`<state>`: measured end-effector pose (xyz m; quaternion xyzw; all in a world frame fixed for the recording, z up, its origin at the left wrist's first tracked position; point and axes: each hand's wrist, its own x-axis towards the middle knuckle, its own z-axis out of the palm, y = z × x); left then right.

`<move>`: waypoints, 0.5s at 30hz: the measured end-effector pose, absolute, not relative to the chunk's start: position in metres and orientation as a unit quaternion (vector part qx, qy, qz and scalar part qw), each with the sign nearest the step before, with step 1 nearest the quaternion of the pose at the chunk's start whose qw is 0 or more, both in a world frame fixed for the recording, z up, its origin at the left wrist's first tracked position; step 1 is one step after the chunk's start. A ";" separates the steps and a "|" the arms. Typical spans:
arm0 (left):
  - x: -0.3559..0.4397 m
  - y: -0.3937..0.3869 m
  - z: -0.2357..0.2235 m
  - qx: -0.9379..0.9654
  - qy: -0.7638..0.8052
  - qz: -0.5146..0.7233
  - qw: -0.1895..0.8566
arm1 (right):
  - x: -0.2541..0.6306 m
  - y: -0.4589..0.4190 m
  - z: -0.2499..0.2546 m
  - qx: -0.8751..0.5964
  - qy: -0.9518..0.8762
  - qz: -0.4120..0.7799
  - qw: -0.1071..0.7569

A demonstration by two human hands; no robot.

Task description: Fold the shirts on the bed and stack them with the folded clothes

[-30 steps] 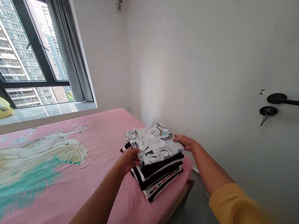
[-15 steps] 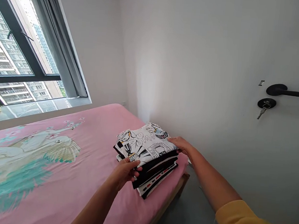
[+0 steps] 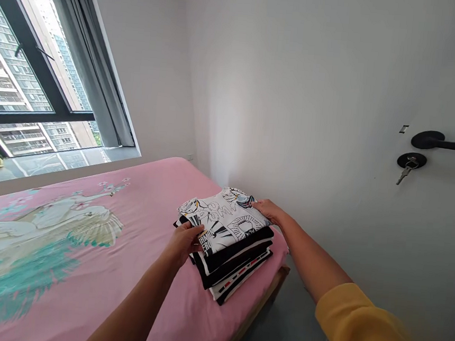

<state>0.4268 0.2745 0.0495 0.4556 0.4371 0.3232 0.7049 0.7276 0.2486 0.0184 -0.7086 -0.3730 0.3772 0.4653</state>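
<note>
A stack of folded clothes [image 3: 228, 255], black and white, sits near the corner of the bed. On top lies a white shirt with black comic print [image 3: 223, 220]. My left hand [image 3: 183, 241] grips the stack's near left edge, fingers curled round the top shirt. My right hand [image 3: 266, 210] rests at the far right edge of the top shirt, fingers pressed on its rim. A yellow sleeve [image 3: 360, 336] covers my right upper arm.
The bed has a pink sheet [image 3: 95, 265] with a teal and cream print. A white wall [image 3: 315, 120] stands close behind the stack. A door handle [image 3: 433, 140] and key [image 3: 404, 173] are at the right. A window [image 3: 20, 83] with grey curtain is at the left.
My left hand slid from the stack's front edge up to its left side. My right hand moved slightly further along the top shirt's far edge. The stack stayed in place.
</note>
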 end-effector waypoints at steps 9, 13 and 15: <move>0.415 0.231 0.032 0.527 0.432 0.243 0.690 | 0.714 0.205 -0.003 -0.799 -0.380 0.303 0.354; 0.406 0.201 0.022 0.536 0.420 0.257 0.686 | 0.714 0.186 -0.005 -0.844 -0.384 0.211 0.310; 0.395 0.179 0.008 0.518 0.415 0.267 0.699 | 0.707 0.182 0.000 -0.850 -0.399 0.123 0.321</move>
